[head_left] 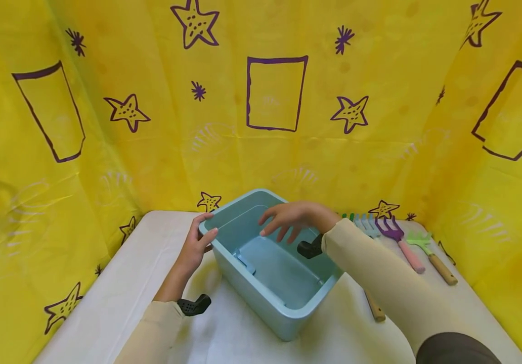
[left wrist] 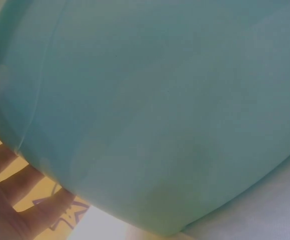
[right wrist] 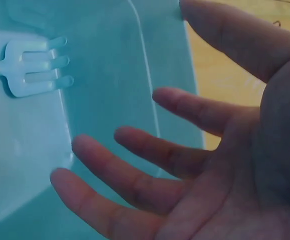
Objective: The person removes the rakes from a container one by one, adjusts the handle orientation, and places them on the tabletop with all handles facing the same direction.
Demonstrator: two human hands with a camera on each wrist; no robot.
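A light blue plastic bin (head_left: 284, 313) stands at an angle on the white table. My left hand (head_left: 196, 244) grips its rim at the left corner, thumb over the edge and fingers on the outside wall. In the left wrist view, the fingers (left wrist: 44, 210) lie along the bin's edge. My right hand (head_left: 295, 217) hovers over the bin's interior with its fingers spread and nothing in them; the palm shows in the right wrist view. Inside the bin, against the wall, lies a light blue hand fork (right wrist: 34, 67) with three visible prongs.
To the right lie several garden hand forks: a purple one (head_left: 393, 231) with a pink handle, a light green one (head_left: 436, 260) with a wooden handle, and a light blue one (head_left: 367, 225). My right sleeve partly covers others. Yellow patterned sheets (head_left: 270, 156) enclose the table.
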